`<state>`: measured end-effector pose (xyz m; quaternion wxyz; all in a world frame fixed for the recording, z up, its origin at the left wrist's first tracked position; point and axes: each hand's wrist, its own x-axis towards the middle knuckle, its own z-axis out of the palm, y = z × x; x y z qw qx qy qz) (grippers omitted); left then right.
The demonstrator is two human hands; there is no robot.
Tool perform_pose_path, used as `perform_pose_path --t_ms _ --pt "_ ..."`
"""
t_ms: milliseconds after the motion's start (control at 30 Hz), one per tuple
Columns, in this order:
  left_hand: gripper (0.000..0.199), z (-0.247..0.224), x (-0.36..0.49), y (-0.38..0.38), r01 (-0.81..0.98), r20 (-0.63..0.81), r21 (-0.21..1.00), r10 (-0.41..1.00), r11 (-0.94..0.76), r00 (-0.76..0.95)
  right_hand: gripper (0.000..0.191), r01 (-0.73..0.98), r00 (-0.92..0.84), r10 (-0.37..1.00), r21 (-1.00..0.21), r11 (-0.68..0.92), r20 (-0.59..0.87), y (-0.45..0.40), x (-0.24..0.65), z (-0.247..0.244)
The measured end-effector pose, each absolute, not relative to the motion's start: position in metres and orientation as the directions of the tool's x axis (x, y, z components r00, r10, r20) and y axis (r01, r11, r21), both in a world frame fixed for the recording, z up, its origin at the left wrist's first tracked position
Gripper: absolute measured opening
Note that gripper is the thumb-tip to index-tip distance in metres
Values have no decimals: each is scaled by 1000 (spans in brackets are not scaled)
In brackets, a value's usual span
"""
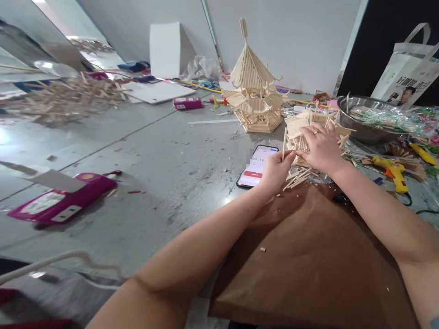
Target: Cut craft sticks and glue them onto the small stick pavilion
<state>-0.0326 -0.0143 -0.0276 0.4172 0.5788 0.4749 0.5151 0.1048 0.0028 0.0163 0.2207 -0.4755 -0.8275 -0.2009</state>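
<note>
Wooden model (295,129): right of frame centre, beside both hands.
Left hand (276,171): grip pinches 1 upright stick (284,139).
Right hand (324,150): fingers over the model; cannot tell whether grip clasps it.

Bright, diffuse light glares off the grey surface (154,155) at far left and beside the phone (253,167), soft shadows darken the brown sheet (308,274), and the leftmost stick pile (68,98) looks smeared.

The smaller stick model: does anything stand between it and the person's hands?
Nothing visible does. The right hand rests on the smaller stick model; the left hand, holding a stick, is close beside it. Loose sticks and the phone lie nearby, but not in between.
</note>
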Motion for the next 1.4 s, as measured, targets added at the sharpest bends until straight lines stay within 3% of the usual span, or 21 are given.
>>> perform_pose_path --t_ms 267,1100,1400 --pt "38 -22 -27 -15 -83 106 991 993 -102 44 41 867 -470 713 120 483 520 8 107 20" --pt "43 -19 -28 -18 -47 84 996 993 -80 85 29 861 -484 700 145 487 525 6 104 22" --pt "45 -20 -29 -18 -55 81 996 993 -76 85 40 870 -455 698 106 482 553 7 107 18"
